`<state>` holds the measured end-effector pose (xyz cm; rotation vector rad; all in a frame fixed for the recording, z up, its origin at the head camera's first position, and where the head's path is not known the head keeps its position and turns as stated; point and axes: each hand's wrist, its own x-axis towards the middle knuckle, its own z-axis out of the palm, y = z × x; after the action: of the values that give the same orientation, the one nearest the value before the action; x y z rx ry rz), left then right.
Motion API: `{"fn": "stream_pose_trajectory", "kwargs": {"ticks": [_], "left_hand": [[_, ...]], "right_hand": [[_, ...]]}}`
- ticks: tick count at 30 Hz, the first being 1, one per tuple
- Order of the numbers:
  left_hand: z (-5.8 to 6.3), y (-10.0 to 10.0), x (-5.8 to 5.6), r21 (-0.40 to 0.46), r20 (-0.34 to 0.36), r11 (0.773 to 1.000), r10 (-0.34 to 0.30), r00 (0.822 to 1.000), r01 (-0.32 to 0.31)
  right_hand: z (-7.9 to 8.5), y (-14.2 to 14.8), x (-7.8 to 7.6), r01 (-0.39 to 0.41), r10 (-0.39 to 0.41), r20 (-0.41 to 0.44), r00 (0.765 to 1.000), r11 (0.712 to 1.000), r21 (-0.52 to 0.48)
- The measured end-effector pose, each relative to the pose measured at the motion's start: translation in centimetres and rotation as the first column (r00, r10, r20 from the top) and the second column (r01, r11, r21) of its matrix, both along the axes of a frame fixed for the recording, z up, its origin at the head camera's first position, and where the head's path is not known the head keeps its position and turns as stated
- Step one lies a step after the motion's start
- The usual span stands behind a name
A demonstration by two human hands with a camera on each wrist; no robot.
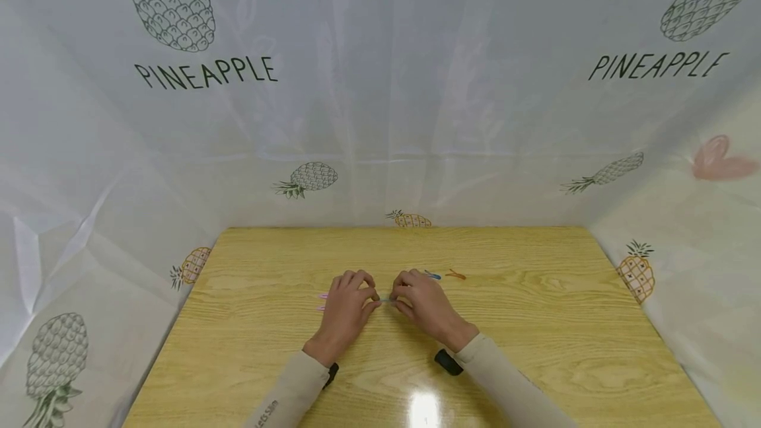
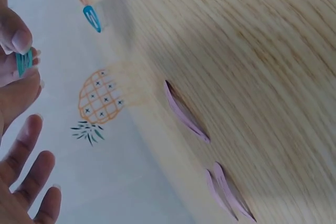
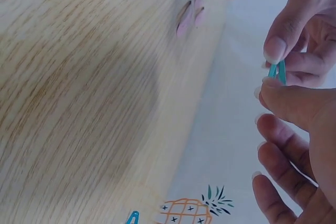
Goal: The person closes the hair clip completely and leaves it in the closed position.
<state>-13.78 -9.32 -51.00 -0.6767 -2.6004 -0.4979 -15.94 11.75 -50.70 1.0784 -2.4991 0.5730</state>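
White sheeting [image 1: 380, 104] with pineapple drawings hangs behind and beside a yellow-brown wooden table [image 1: 565, 335]. Two pale sleeves [image 1: 511, 382] reach in over the table. Next come the two hands, close together but with a small gap between them. The left hand [image 1: 347, 312] pinches one end of a little teal clip [image 1: 385, 300] with its thumb and finger. The right hand [image 1: 429, 306] pinches the other end the same way, so the clip sits right between them, above the table. Two pink clips [image 2: 182, 113] lie near the left hand. Past the right hand, a blue clip [image 1: 434, 275] and an orange clip [image 1: 456, 275] lie near each other.
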Motion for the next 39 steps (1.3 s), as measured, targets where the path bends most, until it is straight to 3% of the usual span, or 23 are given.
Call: {"fn": "stream_pose_trajectory", "kwargs": {"ticks": [7, 18, 25, 39], "left_hand": [[0.4, -0.5, 0.0, 0.012, 0.059, 0.997, -0.076, 0.995, 0.075], [0.4, -1.3, 0.0, -0.034, -0.022, 0.976, -0.215, 0.976, 0.214], [0.3, -1.6, 0.1, -0.100, -0.047, 0.962, -0.259, 0.965, 0.253], [-0.1, -1.7, 0.0, -0.121, -0.055, 0.931, -0.354, 0.934, 0.345]], "right_hand": [[0.3, 0.2, 0.0, -0.069, 0.069, 0.017, 0.997, 0.997, 0.026], [-0.1, 0.6, -0.1, -0.170, 0.172, -0.053, 0.984, 0.985, 0.042], [-0.2, 0.9, -0.1, -0.218, 0.225, -0.122, 0.967, 0.973, 0.072], [-0.4, 1.2, -0.2, -0.272, 0.295, -0.184, 0.938, 0.952, 0.139]]}}
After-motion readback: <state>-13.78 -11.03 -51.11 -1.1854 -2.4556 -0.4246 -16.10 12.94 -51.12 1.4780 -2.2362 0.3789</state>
